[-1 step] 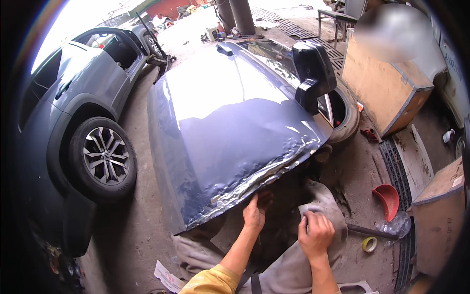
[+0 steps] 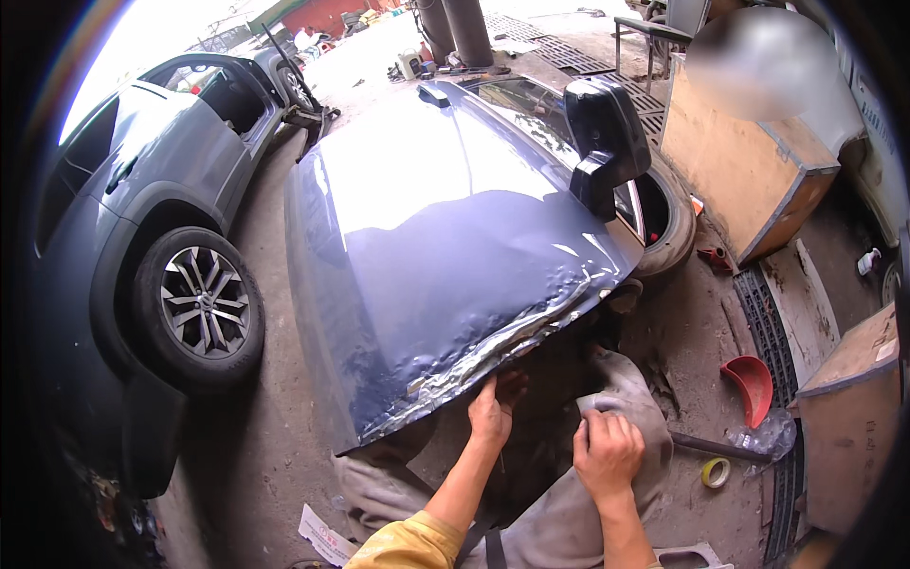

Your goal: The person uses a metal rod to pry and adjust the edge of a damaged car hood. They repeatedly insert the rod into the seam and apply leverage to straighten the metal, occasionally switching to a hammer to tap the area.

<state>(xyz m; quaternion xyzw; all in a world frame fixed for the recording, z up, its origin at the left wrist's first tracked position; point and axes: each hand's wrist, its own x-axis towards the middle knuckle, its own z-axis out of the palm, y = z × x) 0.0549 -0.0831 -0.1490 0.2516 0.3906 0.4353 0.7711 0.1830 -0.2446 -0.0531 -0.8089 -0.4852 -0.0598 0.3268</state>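
A blue-grey car door point(image 2: 445, 275) lies tilted in front of me, its outer skin up, with a black side mirror point(image 2: 607, 133) on its right. The near edge is creased, dented and partly bare metal. At that edge is my left hand point(image 2: 490, 417), thumb against the rim and fingers curled beneath it in shadow. My right hand point(image 2: 609, 450) is closed over my right knee, apart from the door. A small pale piece point(image 2: 591, 402) shows by its fingertips; whether they grip it is unclear. My legs point(image 2: 635, 408) in grey trousers reach under the door.
A grey car point(image 2: 171, 180) stands at the left. Behind the door's right side lies a tyre point(image 2: 671, 223). Wooden crates point(image 2: 749, 171) line the right, with a red scoop-shaped piece point(image 2: 751, 389), clear plastic point(image 2: 770, 434), a yellow tape roll point(image 2: 716, 472) and a dark bar point(image 2: 720, 448) on the floor.
My right hand has shifted very slightly to the left. The left hand and the door look the same.
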